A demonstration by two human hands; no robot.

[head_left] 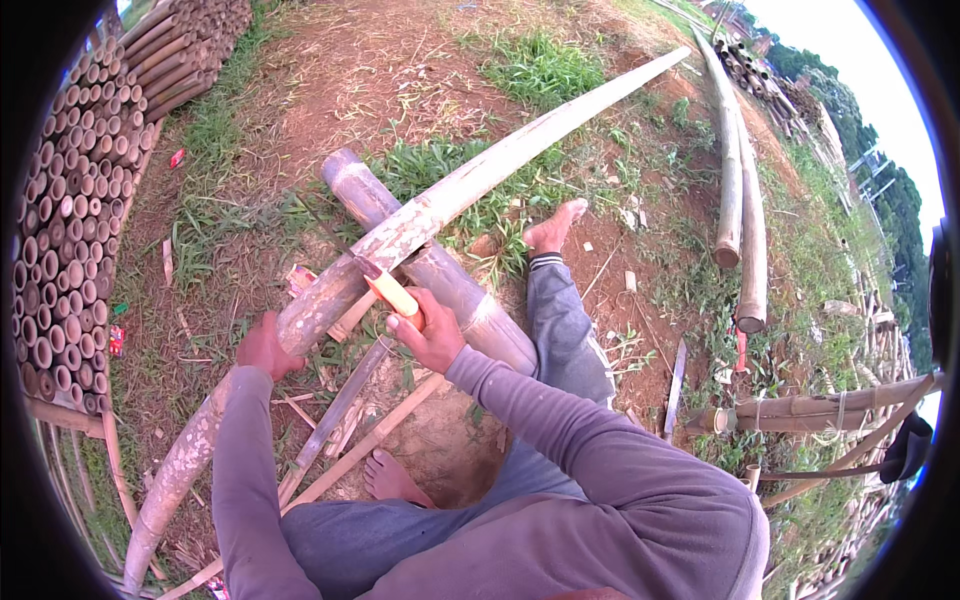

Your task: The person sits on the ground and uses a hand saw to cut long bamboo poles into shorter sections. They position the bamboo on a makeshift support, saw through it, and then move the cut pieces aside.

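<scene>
A long, pale, mottled bamboo pole [440, 205] runs from the lower left up to the far right. It rests across a thicker bamboo log [465, 295] lying crosswise beneath it. My left hand [268, 347] grips the pole from its left side, its fingers partly hidden behind it. In my right hand [432, 332] is the handle of a hand saw [393, 293], orange-yellow, with fingers wrapped round it. The saw's narrow dark blade lies across the pole near the log and points to the far left; its teeth are too small to make out.
Cut bamboo [75, 225] is stacked at the left. Split strips [335, 410] lie near my bare feet. On the right are two long poles [735, 180], a loose flat blade [676, 388] on the ground, and a low bamboo frame [830, 410]. Grass grows beyond the log.
</scene>
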